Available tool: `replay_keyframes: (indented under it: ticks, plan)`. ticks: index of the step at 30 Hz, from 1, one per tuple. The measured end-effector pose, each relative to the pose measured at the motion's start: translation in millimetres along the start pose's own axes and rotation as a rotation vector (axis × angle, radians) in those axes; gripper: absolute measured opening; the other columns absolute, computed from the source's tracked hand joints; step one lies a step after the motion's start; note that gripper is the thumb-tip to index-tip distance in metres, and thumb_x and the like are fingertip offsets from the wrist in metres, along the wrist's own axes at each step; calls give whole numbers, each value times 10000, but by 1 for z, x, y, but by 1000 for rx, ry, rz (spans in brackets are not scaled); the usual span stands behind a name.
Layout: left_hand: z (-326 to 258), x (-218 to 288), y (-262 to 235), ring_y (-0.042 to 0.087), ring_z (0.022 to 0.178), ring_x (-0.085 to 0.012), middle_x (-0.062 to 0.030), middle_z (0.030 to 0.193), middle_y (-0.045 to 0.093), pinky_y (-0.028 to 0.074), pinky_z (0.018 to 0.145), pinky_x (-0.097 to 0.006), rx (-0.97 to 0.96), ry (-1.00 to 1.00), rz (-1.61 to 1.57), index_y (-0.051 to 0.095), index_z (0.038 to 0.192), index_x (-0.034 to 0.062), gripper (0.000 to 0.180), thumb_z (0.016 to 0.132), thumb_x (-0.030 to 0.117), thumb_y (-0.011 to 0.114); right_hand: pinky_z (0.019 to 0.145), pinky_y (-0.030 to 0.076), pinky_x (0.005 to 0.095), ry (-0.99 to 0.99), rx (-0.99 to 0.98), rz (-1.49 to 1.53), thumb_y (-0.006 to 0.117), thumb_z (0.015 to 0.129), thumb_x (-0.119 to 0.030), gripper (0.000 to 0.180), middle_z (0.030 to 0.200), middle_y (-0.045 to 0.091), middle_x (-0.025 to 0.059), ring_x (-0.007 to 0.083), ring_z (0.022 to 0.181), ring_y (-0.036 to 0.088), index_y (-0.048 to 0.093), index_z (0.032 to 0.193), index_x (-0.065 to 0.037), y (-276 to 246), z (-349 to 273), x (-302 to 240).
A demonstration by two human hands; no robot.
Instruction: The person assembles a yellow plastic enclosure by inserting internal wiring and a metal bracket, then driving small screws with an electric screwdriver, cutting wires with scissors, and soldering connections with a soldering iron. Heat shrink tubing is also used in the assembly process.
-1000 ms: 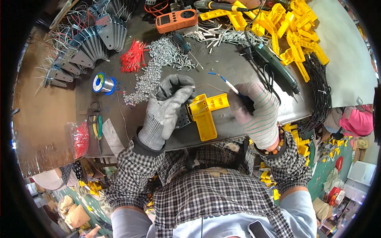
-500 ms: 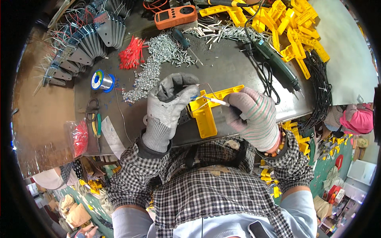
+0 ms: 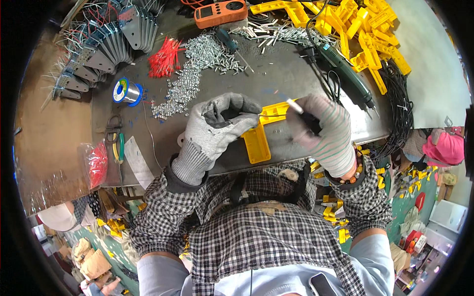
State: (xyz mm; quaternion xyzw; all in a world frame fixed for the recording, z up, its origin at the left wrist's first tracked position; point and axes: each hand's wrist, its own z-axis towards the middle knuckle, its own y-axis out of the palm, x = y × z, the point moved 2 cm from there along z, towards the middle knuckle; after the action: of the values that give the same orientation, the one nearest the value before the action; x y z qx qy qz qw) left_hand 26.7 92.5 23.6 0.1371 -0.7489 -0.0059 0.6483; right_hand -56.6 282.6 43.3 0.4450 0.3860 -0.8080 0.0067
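Note:
My left hand (image 3: 224, 118), in a grey glove with a dark palm, pinches a thin wire (image 3: 271, 115) between thumb and fingertips. The wire runs out to the right over a T-shaped yellow plastic housing (image 3: 256, 147) that lies on the bench just beyond my apron. My right hand (image 3: 321, 130), in a pale striped glove and blurred by motion, is closed with a short white tube (image 3: 295, 106) sticking out at its fingertips. I cannot tell whether the wire reaches the tube. Part of the housing is hidden behind my left fingers.
Ahead lie nuts (image 3: 180, 93), metal screws (image 3: 205, 54), red parts (image 3: 165, 60), a screwdriver (image 3: 227, 42) and an orange meter (image 3: 220, 15). A solder spool (image 3: 131, 93) and pliers (image 3: 118, 148) are left. Right are an electric screwdriver (image 3: 343, 71), yellow housings (image 3: 365, 34) and black cables (image 3: 397, 108).
My right hand has moved slightly right and turned, tilting the white tube up and away from my left hand. My left fingertips have shifted a little right along with the wire.

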Motion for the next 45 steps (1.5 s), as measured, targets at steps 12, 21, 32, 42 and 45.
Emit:
replay_keyframes:
  ticks: [12,21,32,42,45]
  plan:
    - [3,-7,7,613,797,-103,-60,937,631,519,723,-221,24,171,414,500,1271,11,506,808,-5,704,595,514,391,-228,-304,-494,573,839,-136,148,764,622,93,298,673,635,597,977,-90,24,-2,-3]
    - [-15,16,0,516,1059,-304,-82,1085,567,386,944,-450,-84,708,1204,644,861,82,176,700,124,701,628,501,425,-161,-344,-78,624,840,-181,155,787,624,150,342,739,629,574,926,-63,24,3,-20]
    - [-46,9,-89,607,936,-290,-91,945,623,473,881,-433,-57,96,1770,643,826,105,155,697,190,632,530,459,423,90,-429,-270,571,850,-77,66,646,555,163,364,602,595,532,809,-43,-2,-40,20]
    - [89,-2,-210,693,899,-318,-195,941,694,567,734,-427,506,-180,1919,706,934,35,204,875,132,537,548,435,440,144,-304,-78,585,910,-141,148,644,557,203,405,639,582,554,837,-16,17,-25,7]
    - [103,-4,-216,698,891,-312,-192,927,697,569,726,-421,449,-199,1955,710,929,41,193,862,130,552,551,438,444,97,-295,-107,582,908,-133,135,660,563,210,416,653,579,557,847,-16,21,-17,5]
